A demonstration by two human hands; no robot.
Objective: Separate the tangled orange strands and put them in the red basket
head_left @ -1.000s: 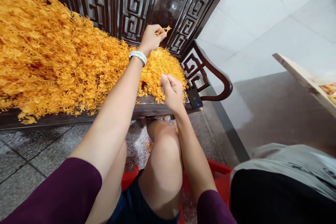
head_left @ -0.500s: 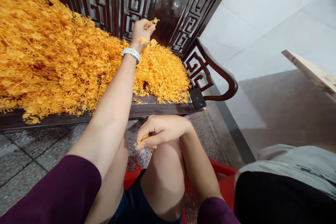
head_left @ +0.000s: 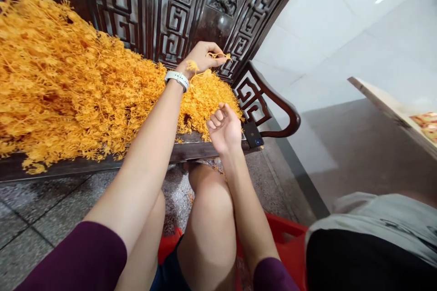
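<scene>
A big heap of orange plastic flower sprigs [head_left: 78,86] covers the dark wooden bench seat [head_left: 191,144]. My left hand [head_left: 206,57], with a white watch [head_left: 176,80] at the wrist, is above the heap's right end. Its thumb and fingers pinch an orange sprig [head_left: 218,56], whose stem trails back under the hand. Lower and closer to me, my right hand [head_left: 224,129] is raised, palm side showing, at the bench's front edge. Its fingers are curled in and I see nothing in them. Orange sprigs lie just behind that hand.
A black phone [head_left: 253,135] lies at the bench's right end beside the curved armrest [head_left: 287,109]. Carved panels [head_left: 175,18] form the backrest. On the right are a wooden board edge [head_left: 378,97] and a grey-and-black cloth item [head_left: 372,227]. Red plastic [head_left: 287,241] shows below my right arm.
My left hand has moved right, still pinching a sprig. My right hand has risen from over my knee to the bench edge, and the orange bit in its fingers no longer shows.
</scene>
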